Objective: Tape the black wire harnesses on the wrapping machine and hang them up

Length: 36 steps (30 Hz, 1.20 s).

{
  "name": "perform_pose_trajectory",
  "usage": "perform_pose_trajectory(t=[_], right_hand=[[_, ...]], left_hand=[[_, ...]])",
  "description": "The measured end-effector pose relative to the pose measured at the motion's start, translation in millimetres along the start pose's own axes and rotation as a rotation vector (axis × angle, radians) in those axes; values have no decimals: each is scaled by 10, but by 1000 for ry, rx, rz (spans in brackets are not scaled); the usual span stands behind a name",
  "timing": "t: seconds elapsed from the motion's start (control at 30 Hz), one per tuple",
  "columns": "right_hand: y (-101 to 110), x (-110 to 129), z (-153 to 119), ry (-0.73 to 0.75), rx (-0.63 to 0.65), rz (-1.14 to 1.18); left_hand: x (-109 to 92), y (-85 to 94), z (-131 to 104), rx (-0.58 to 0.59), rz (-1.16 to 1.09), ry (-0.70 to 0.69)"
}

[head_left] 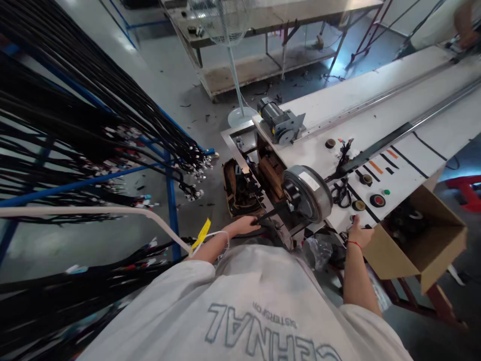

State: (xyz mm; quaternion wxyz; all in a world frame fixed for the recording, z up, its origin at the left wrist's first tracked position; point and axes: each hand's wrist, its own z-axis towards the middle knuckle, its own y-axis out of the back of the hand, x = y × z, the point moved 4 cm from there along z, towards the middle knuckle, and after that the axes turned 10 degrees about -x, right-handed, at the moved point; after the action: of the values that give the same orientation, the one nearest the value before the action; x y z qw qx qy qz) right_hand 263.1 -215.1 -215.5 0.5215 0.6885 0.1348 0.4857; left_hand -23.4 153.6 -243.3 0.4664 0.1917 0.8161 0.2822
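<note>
My left hand (245, 226) is closed around a black strip (271, 212) that runs up toward a large metal wheel (310, 193) at the end of the white bench (361, 125). At the bench's near edge, my right hand (359, 234) has its thumb up against a small red button (352, 218) and its other fingers apart. A roll of tape (358, 205) lies just beyond it, close to black-handled scissors (341, 194). A long dark bundle (379, 148) stretches along the bench from the wheel.
Racks of hanging black cables (75, 85) fill the left side. A motor (278, 118) is mounted on the bench's far corner. An open cardboard box (439, 235) stands at right. Behind are a fan (233, 65) and a long table (240, 75). Another person's hand (468, 37) shows top right.
</note>
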Motion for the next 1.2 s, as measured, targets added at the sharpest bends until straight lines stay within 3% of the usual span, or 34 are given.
perform_pose_trajectory(t=[0.1, 0.17, 0.33, 0.53, 1.0, 1.2], right_hand=[[-1, -11, 10, -7, 6, 31], [6, -4, 4, 2, 7, 45], [31, 25, -27, 11, 11, 50], [20, -4, -23, -6, 13, 56], [-27, -63, -1, -7, 23, 54], [-51, -75, -4, 6, 20, 31]], left_hand=[[150, 35, -286, -79, 54, -50], [141, 81, -481, -162, 20, -52], [-187, 199, -676, -277, -84, -33], [-498, 201, -461, -331, -141, -27], [-845, 83, 69, -376, -116, -111], [-893, 35, 139, -361, -131, -151]])
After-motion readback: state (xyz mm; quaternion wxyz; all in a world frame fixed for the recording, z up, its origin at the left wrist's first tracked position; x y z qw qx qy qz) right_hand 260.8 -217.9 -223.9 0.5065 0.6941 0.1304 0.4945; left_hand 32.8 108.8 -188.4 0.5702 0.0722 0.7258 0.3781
